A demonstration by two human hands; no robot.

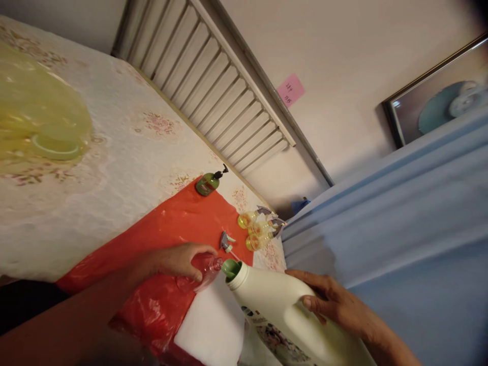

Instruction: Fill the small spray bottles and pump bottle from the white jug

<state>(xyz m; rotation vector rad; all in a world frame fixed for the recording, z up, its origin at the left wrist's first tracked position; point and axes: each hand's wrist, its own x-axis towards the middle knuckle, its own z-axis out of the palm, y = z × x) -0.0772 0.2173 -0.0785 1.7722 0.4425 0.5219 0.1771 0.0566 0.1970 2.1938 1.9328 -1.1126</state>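
Note:
My left hand [179, 261] is wrapped round a small clear bottle [208, 269] with its neck uncapped, held over the red plastic sheet [179, 223]. My right hand [335, 302] grips the handle of a large white jug [282, 310], tilted so that its green-lined mouth [231, 268] sits right beside the small bottle's neck. A grey trigger sprayer head [226, 241] lies loose on the red sheet just behind the small bottle.
Several small yellow spray bottles [259, 229] stand at the table's far corner. A green pump bottle [208, 183] stands on the red sheet's far edge. A yellow translucent object [38, 117] fills the left. A white pad [213, 325] lies below the bottles. Blue fabric [400, 218] hangs at right.

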